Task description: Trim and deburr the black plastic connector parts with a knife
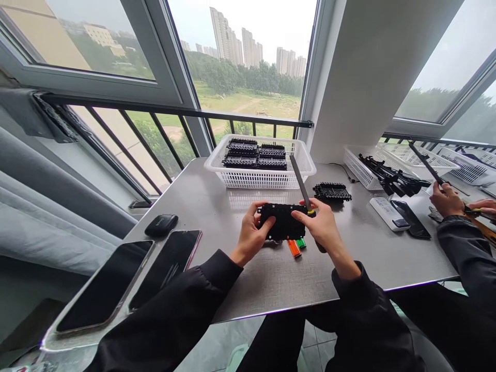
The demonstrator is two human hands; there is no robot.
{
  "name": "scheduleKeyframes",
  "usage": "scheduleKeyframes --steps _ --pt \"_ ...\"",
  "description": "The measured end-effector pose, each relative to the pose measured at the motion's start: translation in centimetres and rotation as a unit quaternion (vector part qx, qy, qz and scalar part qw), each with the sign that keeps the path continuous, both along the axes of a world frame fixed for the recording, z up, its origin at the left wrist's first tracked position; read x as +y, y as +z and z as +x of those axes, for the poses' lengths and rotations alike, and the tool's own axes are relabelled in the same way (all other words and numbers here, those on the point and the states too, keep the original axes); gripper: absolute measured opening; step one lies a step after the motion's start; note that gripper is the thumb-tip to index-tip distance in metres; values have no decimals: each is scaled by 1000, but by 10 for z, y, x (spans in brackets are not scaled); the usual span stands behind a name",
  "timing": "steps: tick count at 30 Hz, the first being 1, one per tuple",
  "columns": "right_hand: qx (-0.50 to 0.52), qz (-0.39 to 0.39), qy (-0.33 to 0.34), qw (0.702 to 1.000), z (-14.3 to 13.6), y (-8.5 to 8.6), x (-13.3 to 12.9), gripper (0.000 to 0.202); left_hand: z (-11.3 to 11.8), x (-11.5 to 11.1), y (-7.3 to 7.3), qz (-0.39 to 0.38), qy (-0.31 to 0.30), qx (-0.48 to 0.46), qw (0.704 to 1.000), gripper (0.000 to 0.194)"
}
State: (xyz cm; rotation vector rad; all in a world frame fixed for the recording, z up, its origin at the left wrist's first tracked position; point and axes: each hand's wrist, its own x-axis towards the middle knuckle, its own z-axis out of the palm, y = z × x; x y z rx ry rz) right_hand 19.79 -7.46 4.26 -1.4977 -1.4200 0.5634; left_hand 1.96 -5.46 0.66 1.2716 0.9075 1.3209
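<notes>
A big window lets in grey light at 12 o'clock, and under it my shiny grey table has a white basket with black parts in it, set just past 12 o'clock from me. The flat black piece is up between my two hands, right in front of me. My left hand has it by its 9 o'clock side, thumb on the flat face and fingers tucked behind. My right hand is closed around the handle of a file, with the thumb on the piece at about 2 o'clock; I can't tell if the hidden fingers hold it too. The file's blade sticks up to 11 o'clock. To do this well, I think I should hold the piece firm with my left hand, not squeeze so hard that it bends, and go easy near the little bumps on its edges. The long blade could bump the basket, so I'd watch its tip. A second black piece lies at 2 o'clock from my hands, and an orange bit and a green bit lie just below, at 6 o'clock.
</notes>
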Motion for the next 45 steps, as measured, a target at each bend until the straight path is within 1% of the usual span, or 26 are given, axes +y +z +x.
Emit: scheduleKeyframes --steps 3,6,8,11,13,16,18,20,22,24,27,30,32,33,35,37,39,41,43,45 --pt "104 -35 45 993 5 -3 1 36 -2 3 0 -30 -5 -38 999 44" --pt "218 -72 53 972 5 -8 -2 39 -4 8 0 -72 -16 -67 995 48" --pt "269 -92 59 957 2 -12 -4 41 -5 11 0 -87 -15 -66 994 49" --pt "286 -104 72 950 -1 -18 -4 40 -6 15 -4 -98 8 -50 994 48" --pt "288 -106 80 948 -2 -21 -4 40 -6 16 -8 -115 26 -60 991 47" --pt "310 -112 96 939 -3 -23 -5 44 -4 17 -12 -140 53 -115 982 48" --pt "322 -121 101 934 -4 -24 -7 49 -3 16 -12 -158 55 -152 974 48" --pt "330 -127 105 929 -5 -24 -9 54 -3 15 -10 -179 34 -170 969 47" --pt "347 -120 103 924 -5 -23 -11 56 -3 14 -8 -189 8 -165 968 48" --pt "371 -100 90 919 -4 -22 -11 55 -4 12 -5 -171 -9 -136 976 49" --pt "396 -68 70 913 0 -20 -13 50 -5 8 -1 -132 -38 -63 988 50" --pt "389 -60 75 916 3 -18 -15 47 -4 2 4 -136 -109 -22 984 54" --pt "370 -66 82 923 4 -16 -16 47 -2 -1 6 -131 -134 -15 982 53" --pt "363 -68 84 925 4 -15 -16 47 -2 -1 7 -120 -127 -15 985 51" --pt "367 -70 84 924 5 -13 -18 43 -1 -1 7 -90 -87 -23 992 47" --pt "393 -71 96 912 4 -10 -20 40 -2 0 7 -61 -39 -30 997 46" --pt "415 -85 132 896 1 -6 -25 38 -3 0 6 -41 -5 -27 999 45" --pt "415 -111 185 884 -5 -5 -30 37 -3 1 6 -25 21 -16 999 43" --pt "398 -140 226 878 -13 -5 -34 37 -3 0 6 -10 37 -6 999 42" --pt "372 -159 246 881 -23 -7 -37 40 -3 -1 6 8 43 5 999 39"
